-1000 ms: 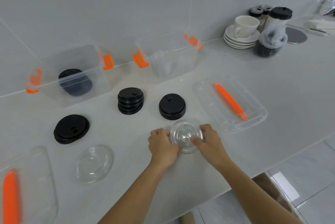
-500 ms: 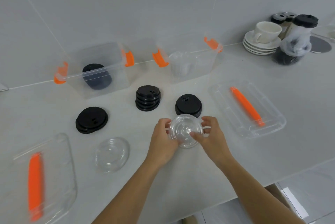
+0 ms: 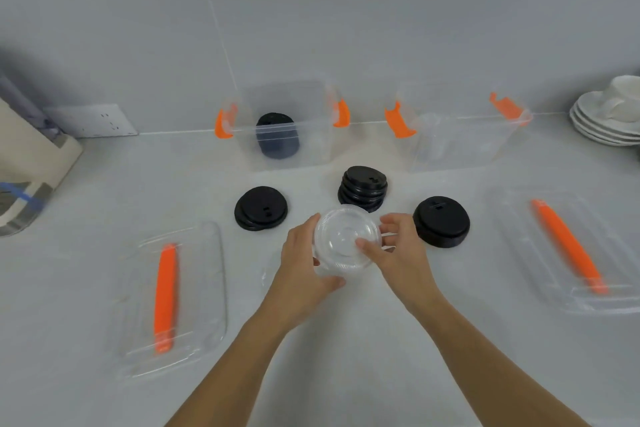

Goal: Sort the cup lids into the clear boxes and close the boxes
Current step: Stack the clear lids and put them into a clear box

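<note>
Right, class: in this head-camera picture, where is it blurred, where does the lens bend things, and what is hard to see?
Head view: motion blur smears the orange handle on the left box cover; head view: the wall seam leans, likely wide-angle distortion; head view: soft, even light, faint shadows, so the held clear lid and the right clear box show mainly by rims.

Stacked saucers (image 3: 602,127) bearing a white cup (image 3: 621,99) are sitting at the right end of a pale countertop (image 3: 104,184), with a wall socket (image 3: 91,120) above its left end, suggesting a kitchen.

The left hand (image 3: 304,264) and right hand (image 3: 398,253) are bare; the left forearm (image 3: 242,357) and right forearm (image 3: 485,350) also.
</note>
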Available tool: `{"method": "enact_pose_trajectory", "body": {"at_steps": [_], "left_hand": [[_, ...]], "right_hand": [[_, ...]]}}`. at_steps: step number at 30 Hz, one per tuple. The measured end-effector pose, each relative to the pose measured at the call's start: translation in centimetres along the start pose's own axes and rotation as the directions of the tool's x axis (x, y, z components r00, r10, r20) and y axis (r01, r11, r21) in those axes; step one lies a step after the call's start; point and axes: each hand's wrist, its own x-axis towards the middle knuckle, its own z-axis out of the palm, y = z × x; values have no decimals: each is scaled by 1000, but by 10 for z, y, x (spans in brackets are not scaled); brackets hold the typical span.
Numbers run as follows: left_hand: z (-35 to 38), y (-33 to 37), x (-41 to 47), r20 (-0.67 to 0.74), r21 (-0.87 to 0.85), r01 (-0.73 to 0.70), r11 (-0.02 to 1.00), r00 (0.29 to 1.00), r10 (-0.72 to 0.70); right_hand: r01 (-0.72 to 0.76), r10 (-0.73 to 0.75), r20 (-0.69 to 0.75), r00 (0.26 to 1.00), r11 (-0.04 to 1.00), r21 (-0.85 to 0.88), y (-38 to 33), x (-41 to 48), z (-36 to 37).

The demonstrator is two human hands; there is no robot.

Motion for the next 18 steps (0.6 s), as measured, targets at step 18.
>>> {"method": "enact_pose_trajectory", "body": {"at_steps": [18], "left_hand": [[-48,-41,-28,-172,-21,97,995,980,-100]], "right_hand": [[-61,97,203,974,982,-177,9,-4,76]]}}
